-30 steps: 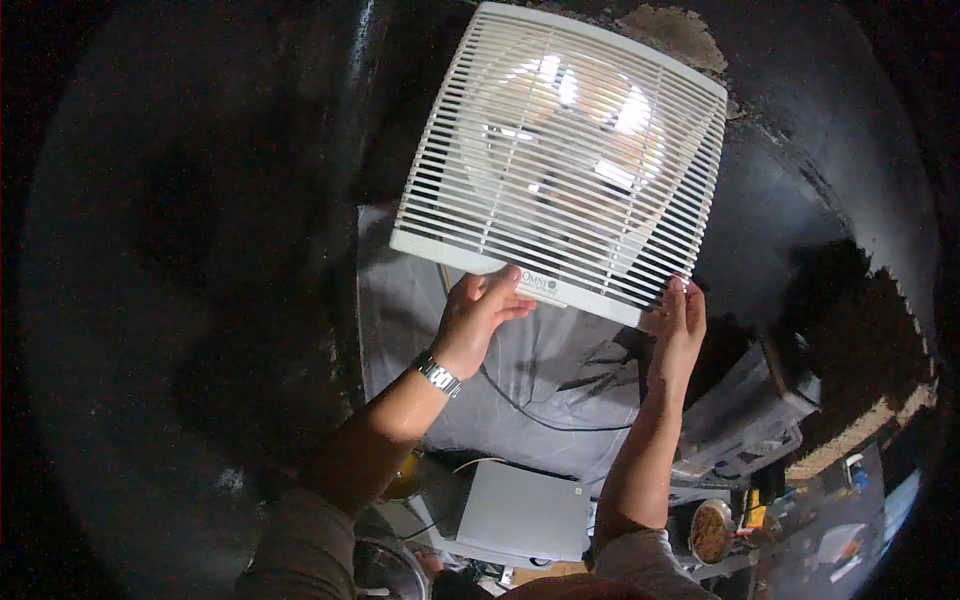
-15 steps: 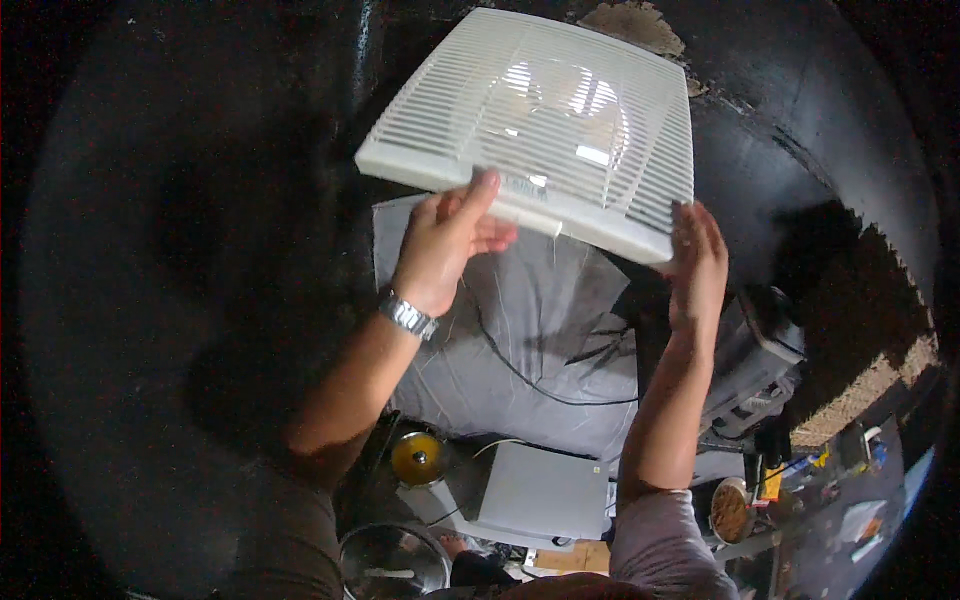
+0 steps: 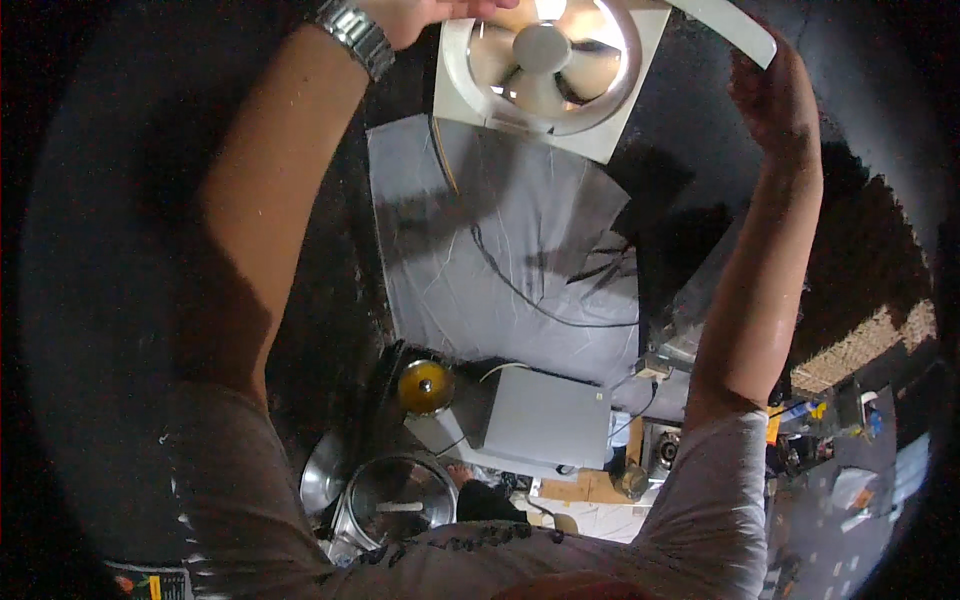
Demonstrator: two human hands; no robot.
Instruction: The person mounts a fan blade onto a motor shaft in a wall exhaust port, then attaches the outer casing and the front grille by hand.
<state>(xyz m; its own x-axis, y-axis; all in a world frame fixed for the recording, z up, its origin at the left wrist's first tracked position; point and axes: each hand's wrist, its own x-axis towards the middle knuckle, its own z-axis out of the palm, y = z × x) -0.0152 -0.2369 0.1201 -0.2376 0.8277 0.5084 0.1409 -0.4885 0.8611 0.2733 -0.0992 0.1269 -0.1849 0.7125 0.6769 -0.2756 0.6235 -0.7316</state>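
At the top of the view is a white fan [image 3: 541, 48], its round housing and blades uncovered on a square frame. A white curved panel edge [image 3: 735, 32], part of the slatted fan cover, runs out of the top of the picture. My right hand [image 3: 775, 95] is closed on the corner of this cover. Partly cut off by the top edge, my left hand [image 3: 410, 18] has its visible fingers stretched out toward the fan's upper left. Its thumb is out of sight, and no contact with the cover shows. A watch [image 3: 355, 38] is on my left wrist.
A grey sheet [image 3: 530, 230] with a dark cable [image 3: 510, 365] hangs below the fan. Farther down are a glass lid over yellow contents [image 3: 425, 387], a grey flat-topped box [image 3: 548, 415] and a large pot with a glass lid [image 3: 400, 490]. Ragged brown material [image 3: 850, 350] lines the right.
The slatted cover has come off the fan and moved up and right, mostly out of view. Both hands have risen and spread apart. The round fan and its blades now show bare.
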